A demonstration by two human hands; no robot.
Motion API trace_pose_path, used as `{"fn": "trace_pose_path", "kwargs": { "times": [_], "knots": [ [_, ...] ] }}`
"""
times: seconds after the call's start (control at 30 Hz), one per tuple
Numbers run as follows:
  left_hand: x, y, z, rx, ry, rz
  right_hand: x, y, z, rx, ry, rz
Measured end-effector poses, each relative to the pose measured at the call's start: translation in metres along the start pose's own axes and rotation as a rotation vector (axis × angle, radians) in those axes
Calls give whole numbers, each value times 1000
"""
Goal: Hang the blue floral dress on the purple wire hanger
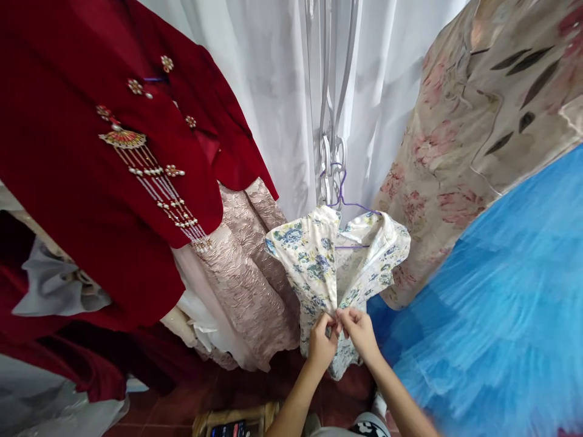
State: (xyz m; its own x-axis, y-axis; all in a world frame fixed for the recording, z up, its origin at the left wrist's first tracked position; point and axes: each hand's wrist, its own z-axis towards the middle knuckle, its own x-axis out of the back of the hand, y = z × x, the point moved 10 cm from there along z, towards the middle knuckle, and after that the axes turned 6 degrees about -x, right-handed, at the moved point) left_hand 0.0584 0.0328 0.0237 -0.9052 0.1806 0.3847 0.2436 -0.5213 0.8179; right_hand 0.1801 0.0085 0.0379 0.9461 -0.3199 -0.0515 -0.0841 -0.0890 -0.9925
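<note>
A white shirt with blue and yellow flowers [314,261] hangs in front of me on a purple wire hanger [359,207]. Its collar is spread and the upper front stands apart, so the inside shows. Lower down, the two front edges come together at my fingers. My left hand [324,340] pinches the front edge on the left side. Right beside it, my right hand [357,331] pinches the other edge, and the fingertips of both hands almost touch. Any button between them is hidden by the fingers.
At left hang a dark red jacket [182,152] with beaded trim and a pink brocade garment [246,261]. A floral dress [437,158] and blue tulle [510,303] hang at right. White curtains [268,79] back them. A wooden stool [204,422] stands below.
</note>
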Motion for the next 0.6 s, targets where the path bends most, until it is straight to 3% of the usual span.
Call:
{"fn": "trace_pose_path", "kwargs": {
  "times": [0.1, 0.2, 0.37, 0.5, 0.6],
  "knots": [
    [-7, 6, -5, 6, -78, -16, 7, -53, 15, 79, 67, 8],
    [-16, 16, -8, 8, -146, -13, 18, -128, 38, 202, 151, 47],
    [-33, 29, -9, -14, -167, 18, 16, -231, 83, 339, 96, 121],
    [-42, 23, -8, 27, -120, 11, 17, -257, 92, 369, 44, 128],
    [-20, 45, 25, -62, -18, -19, 22, -252, 87, 366, -15, 63]
  ]
}}
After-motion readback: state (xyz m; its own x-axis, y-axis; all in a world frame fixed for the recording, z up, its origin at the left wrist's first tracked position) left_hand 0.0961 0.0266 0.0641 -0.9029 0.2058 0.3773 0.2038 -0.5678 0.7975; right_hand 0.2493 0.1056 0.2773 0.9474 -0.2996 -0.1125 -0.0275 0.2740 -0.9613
